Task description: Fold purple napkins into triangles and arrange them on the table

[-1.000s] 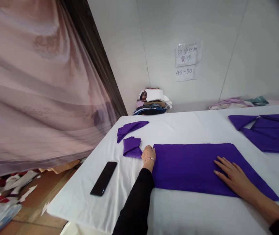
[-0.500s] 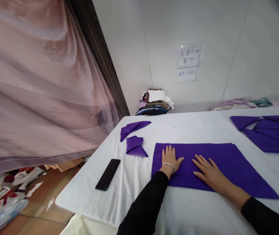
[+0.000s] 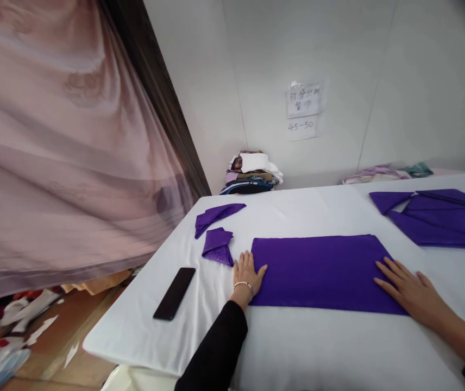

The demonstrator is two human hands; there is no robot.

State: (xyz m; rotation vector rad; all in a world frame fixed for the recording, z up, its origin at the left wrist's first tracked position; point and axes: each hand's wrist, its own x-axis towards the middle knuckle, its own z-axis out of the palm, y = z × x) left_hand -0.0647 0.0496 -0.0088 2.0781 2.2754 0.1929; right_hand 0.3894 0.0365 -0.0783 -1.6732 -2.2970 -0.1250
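A purple cloth napkin (image 3: 318,274), folded into a wide flat piece, lies in front of me on the white-covered table (image 3: 297,347). At its left edge rests my left hand (image 3: 247,277), palm down with fingers stretched and a bracelet on the wrist. My right hand (image 3: 412,288) lies flat over the napkin's right end, fingers spread, hiding part of that edge. Neither hand grips anything. Left of the napkin are two small folded purple napkins, one long and pointed (image 3: 218,216), the other a compact bundle (image 3: 218,246).
A black phone (image 3: 174,293) lies on the table's left side. More purple cloth (image 3: 436,220) sits at the back right. Behind the table are a stack of folded clothes (image 3: 252,172) and a wall with paper signs (image 3: 303,108). A pink curtain (image 3: 65,136) hangs at left.
My hands have moved apart, left hand to the napkin's left edge, right hand to its right end. The pointed right corner no longer shows beyond my right hand. The view has shifted slightly.
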